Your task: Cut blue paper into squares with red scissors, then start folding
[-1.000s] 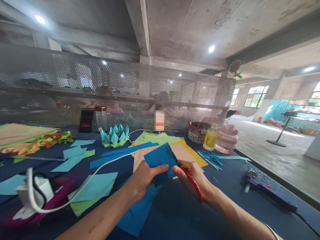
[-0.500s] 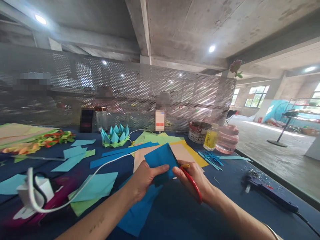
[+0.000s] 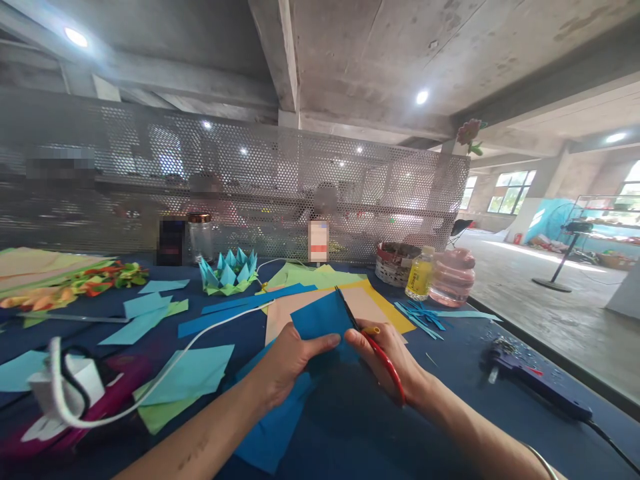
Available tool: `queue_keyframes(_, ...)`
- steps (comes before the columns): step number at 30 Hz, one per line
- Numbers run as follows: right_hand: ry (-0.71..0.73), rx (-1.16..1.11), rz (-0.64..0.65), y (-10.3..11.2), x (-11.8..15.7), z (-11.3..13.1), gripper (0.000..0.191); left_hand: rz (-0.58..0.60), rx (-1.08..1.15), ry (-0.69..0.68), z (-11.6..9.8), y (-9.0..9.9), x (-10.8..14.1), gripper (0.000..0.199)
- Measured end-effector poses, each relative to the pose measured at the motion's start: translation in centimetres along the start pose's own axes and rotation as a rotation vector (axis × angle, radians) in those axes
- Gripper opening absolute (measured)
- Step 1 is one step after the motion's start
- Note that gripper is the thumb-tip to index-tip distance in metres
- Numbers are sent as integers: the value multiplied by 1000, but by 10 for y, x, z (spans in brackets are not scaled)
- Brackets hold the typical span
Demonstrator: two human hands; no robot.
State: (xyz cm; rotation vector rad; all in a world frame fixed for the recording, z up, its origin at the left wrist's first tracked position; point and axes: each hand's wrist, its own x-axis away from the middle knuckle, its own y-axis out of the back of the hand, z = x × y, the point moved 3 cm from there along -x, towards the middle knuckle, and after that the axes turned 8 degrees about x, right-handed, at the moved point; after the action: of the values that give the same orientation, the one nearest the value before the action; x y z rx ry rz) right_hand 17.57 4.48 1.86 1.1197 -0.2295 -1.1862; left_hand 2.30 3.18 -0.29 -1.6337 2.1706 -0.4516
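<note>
In the head view, my left hand [image 3: 290, 363] is closed on a dark blue sheet of paper [image 3: 320, 317], its thumb lying across the top. My right hand [image 3: 387, 357] grips red-handled scissors [image 3: 390, 370]. Their dark blades [image 3: 346, 307] lie along the right edge of the blue paper. Some of that hand's fingers are hidden behind the handle. Under my left forearm lies another blue sheet [image 3: 275, 427]. Behind the held paper are peach paper [image 3: 285, 313], yellow paper [image 3: 387, 303] and blue strips [image 3: 215, 323].
A folded paper lotus [image 3: 230, 270] stands at the back. A hot glue gun [image 3: 535, 383] lies at right, near thin blue offcuts [image 3: 425, 317], a yellow-labelled bottle [image 3: 419, 277] and a pink bottle [image 3: 453, 277]. At left, a white cable [image 3: 165, 380] runs from a purple power strip [image 3: 115, 393].
The scissor blades have shifted slightly and now stand out along the paper's right edge. My thumbs are a little closer together. The view has moved marginally.
</note>
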Motion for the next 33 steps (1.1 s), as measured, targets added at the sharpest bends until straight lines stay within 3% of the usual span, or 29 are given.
queue_keyframes(3, -9, 9, -6, 1, 1, 2, 59, -9, -9, 7, 0, 1, -1, 53)
queue_keyframes(9, 6, 32, 14, 3, 2, 6, 57, 17, -1, 47, 2, 3, -1, 35)
queue_keyframes(18, 4, 28, 28, 3, 1, 6, 57, 36, 28, 35, 3, 1, 1, 47)
queue_keyframes(28, 9, 29, 5, 1, -1, 1, 55, -42, -35, 32, 4, 5, -2, 41)
queue_keyframes(33, -40, 41, -24, 1, -3, -2, 59, -68, -14, 62, 4, 3, 0, 52)
